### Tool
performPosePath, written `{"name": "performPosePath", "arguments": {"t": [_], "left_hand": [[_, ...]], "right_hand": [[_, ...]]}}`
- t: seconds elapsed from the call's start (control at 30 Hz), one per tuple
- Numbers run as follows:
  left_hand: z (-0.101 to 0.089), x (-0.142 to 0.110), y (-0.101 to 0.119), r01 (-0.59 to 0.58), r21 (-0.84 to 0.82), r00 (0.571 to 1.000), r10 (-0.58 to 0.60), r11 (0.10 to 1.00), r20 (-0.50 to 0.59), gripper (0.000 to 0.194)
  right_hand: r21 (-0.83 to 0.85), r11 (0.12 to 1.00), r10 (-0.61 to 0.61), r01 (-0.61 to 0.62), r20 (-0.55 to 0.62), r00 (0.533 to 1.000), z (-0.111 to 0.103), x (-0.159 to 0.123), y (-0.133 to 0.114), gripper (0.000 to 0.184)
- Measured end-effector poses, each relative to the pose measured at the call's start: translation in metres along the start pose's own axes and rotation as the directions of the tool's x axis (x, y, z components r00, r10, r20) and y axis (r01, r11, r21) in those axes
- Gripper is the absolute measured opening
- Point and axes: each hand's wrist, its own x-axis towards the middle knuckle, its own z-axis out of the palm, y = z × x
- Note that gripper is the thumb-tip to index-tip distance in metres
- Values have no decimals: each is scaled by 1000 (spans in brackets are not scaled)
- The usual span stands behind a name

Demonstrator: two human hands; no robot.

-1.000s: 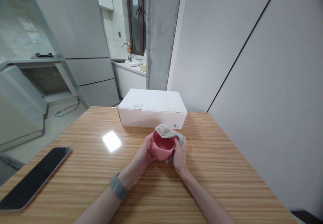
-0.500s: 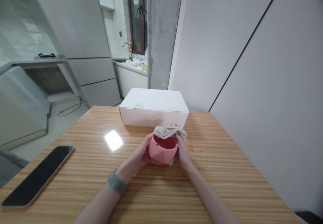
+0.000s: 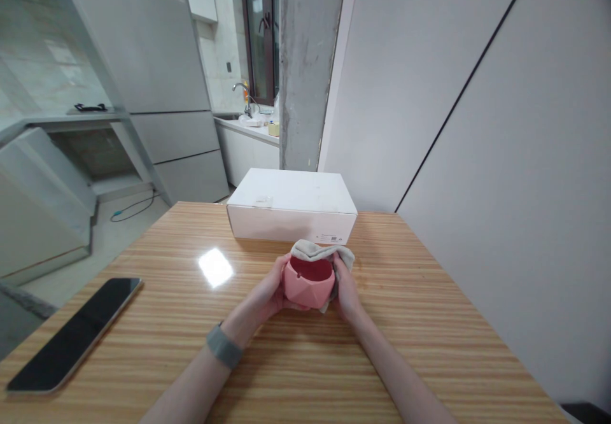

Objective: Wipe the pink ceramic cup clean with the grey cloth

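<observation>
A pink faceted bowl [image 3: 309, 289], with a small notch in its rim like an ashtray's, is held between my two hands over the table. My left hand [image 3: 275, 289] is closed around its left side, fingers reaching beneath. On the right, my right hand [image 3: 347, 289] grips a light grey cloth [image 3: 312, 250] and presses it to the bowl's side. The cloth drapes along the far rim, and a corner of it hangs below. The bowl's opening tilts toward me, showing a darker red inside. Some fingers of both hands are hidden by the bowl and cloth.
A white cardboard box [image 3: 292, 195] stands on the wooden table [image 3: 429, 322] just beyond the bowl. At the left edge lies a dark phone-like slab [image 3: 76, 335]. A pale wall [image 3: 477, 156] runs along the right; a fridge [image 3: 138, 42] and sink counter lie behind.
Almost nothing differs. The whole view has shifted very slightly; the hands, bowl and cloth keep nearly the same pose.
</observation>
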Motion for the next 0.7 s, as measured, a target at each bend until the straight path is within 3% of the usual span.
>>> {"name": "performPosePath", "arguments": {"t": [0.17,0.27,0.37,0.47,0.57,0.7], "left_hand": [[10,1,-9,-148,-97,983,135,984,-127,47],[15,-1,-12,-239,-181,968,219,954,-123,43],[13,-4,-10,-123,-155,992,121,980,-20,50],[8,-7,-6,-2,-79,997,8,997,82,66],[4,-7,-6,-9,-31,991,13,999,132,68],[4,-2,-11,-44,46,997,41,998,62,68]], "right_hand": [[-142,981,-141,130,-71,987,8,-17,-3,36],[-203,954,-245,221,-100,964,12,-26,-6,38],[-207,948,-264,241,-91,960,10,-26,-10,39],[-191,965,-192,180,-45,980,2,-20,-12,39],[-144,983,-117,115,-3,993,-3,-12,-11,38],[-92,990,-111,111,6,994,-5,-5,-9,35]]}}
